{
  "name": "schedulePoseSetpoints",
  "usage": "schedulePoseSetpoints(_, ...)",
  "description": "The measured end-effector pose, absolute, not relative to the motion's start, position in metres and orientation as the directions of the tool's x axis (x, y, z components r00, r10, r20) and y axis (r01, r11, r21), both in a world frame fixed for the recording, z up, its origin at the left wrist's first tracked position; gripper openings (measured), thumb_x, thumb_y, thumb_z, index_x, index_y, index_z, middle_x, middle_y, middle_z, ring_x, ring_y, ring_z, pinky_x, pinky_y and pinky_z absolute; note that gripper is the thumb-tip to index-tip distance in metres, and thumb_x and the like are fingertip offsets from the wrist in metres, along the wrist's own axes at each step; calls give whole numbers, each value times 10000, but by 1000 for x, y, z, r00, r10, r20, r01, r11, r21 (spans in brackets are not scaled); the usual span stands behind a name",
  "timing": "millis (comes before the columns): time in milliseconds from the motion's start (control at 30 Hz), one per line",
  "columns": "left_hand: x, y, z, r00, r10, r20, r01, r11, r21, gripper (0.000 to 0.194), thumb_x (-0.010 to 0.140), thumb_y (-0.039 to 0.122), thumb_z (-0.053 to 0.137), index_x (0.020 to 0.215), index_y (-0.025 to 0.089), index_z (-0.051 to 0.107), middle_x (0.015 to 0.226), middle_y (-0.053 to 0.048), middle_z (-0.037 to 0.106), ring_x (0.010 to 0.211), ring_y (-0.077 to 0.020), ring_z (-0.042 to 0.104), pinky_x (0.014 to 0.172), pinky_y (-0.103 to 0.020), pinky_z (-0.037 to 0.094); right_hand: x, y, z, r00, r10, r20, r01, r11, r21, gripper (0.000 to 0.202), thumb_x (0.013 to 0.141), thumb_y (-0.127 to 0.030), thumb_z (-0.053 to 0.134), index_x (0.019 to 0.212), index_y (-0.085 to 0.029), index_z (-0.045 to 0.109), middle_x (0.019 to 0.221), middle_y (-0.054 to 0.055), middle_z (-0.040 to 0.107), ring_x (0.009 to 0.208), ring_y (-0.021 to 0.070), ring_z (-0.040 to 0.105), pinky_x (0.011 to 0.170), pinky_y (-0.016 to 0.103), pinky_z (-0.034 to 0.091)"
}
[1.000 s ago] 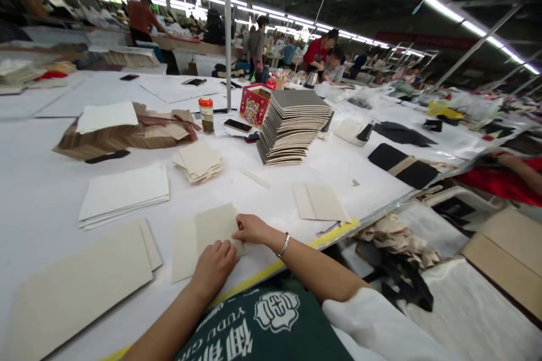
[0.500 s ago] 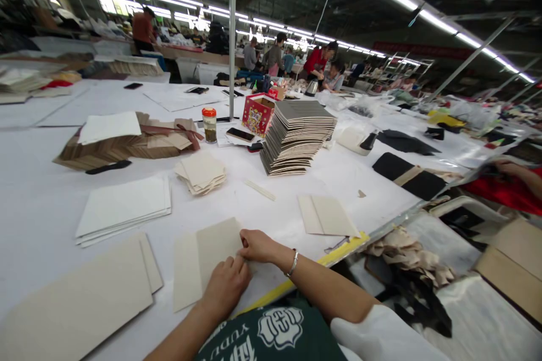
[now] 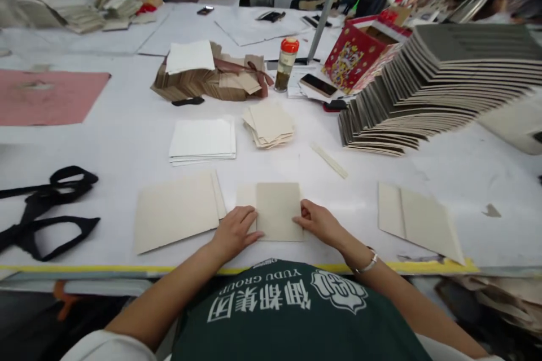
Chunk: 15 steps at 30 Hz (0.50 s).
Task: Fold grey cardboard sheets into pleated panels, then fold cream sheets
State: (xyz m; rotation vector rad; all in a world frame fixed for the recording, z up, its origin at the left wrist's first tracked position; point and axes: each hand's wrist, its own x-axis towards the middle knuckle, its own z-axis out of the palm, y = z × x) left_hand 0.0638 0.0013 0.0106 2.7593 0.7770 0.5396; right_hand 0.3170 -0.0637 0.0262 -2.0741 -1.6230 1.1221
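Note:
A beige panel (image 3: 279, 211) lies flat near the table's front edge, with a paler strip showing along its left side. My left hand (image 3: 237, 230) rests on that left side, its thumb and fingers apart. At the right edge, my right hand (image 3: 315, 223) pinches the panel between thumb and curled fingers. Larger beige sheets (image 3: 175, 211) lie to the left, and another beige folded piece (image 3: 423, 217) lies to the right. Behind the panel are a stack of small cream pieces (image 3: 271, 123) and a stack of white sheets (image 3: 203, 138).
A tall leaning stack of grey-backed boards (image 3: 449, 79) stands at the right. Farther back are a red box (image 3: 355, 53), a jar (image 3: 285, 65), a phone (image 3: 318, 85) and brown pieces (image 3: 190, 82). Black straps (image 3: 55, 203) lie at the left.
The view has turned left and down, bringing the black straps and a pink sheet into sight. My left hand has moved from near my right hand to the panel's left side.

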Motion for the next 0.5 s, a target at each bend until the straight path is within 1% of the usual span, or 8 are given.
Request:
schedulePoseSetpoints(67,62,2,3,763,573,299,478,-812,336,437,813,485,494,1091,151,540,1069,-132,589,957,-233,545,836,-400,462,317,-64,27,70,900,-430,685,-357,-635,182,735,-349,527,718,-216,404,688,-14,557,621,145,523,584,255,364)
schedulePoseSetpoints(167,62,-1,-4,755,595,275,497,-793,352,507,789,508,518,1137,139,529,1131,-148,578,984,-247,542,853,-409,454,317,-64,30,75,874,-480,680,-397,-617,192,739,-367,520,715,-221,398,693,-15,568,623,147,531,586,259,374)
schedulePoseSetpoints(300,63,-1,-7,767,594,242,512,-794,327,524,796,520,500,1137,124,541,1168,-146,575,991,-246,541,872,-396,437,316,-60,35,78,841,-535,679,-438,-589,204,746,-380,510,698,-227,384,663,-19,568,597,143,528,569,255,369)
schedulePoseSetpoints(500,63,1,-8,790,570,226,508,-815,277,521,817,545,445,1140,150,554,1202,-123,566,959,-230,546,809,-352,444,316,-56,41,75,792,-606,706,-472,-529,191,753,-387,494,699,-238,386,674,-1,584,611,164,549,559,267,373)
